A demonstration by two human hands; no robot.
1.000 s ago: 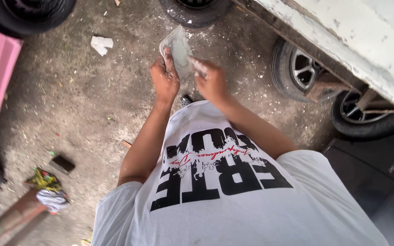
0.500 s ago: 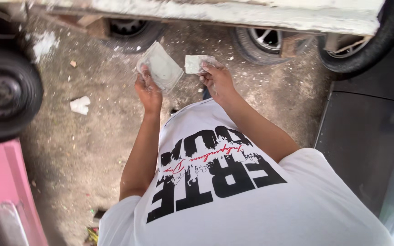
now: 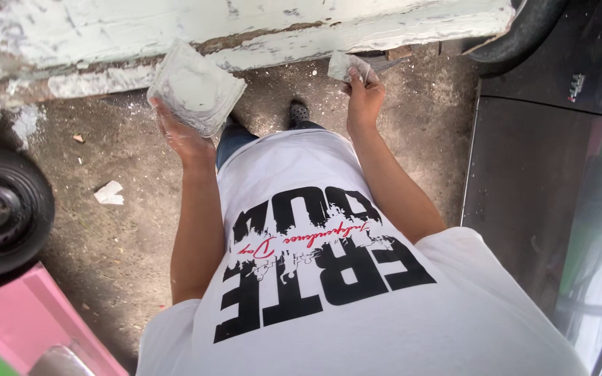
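Note:
My left hand (image 3: 182, 136) holds up a square grey board (image 3: 195, 88) smeared with grey filler paste, tilted, just below the white car body panel (image 3: 231, 31). My right hand (image 3: 364, 97) grips a small grey spreader blade (image 3: 348, 66) coated with the same paste, held close to the lower edge of that panel. The two hands are apart, roughly a shoulder's width. I wear a white T-shirt with black lettering, and one dark shoe (image 3: 299, 111) shows on the ground between my arms.
A black wheel (image 3: 1, 209) stands at the left beside a pink vehicle body (image 3: 29, 313). A dark car's body and glass (image 3: 545, 195) fill the right side. Scraps of white paper (image 3: 109, 193) lie on the dirty concrete ground.
The view has swung so the white panel now lies right in front. My hands have spread further apart, and both board and spreader sit closer to the panel's edge.

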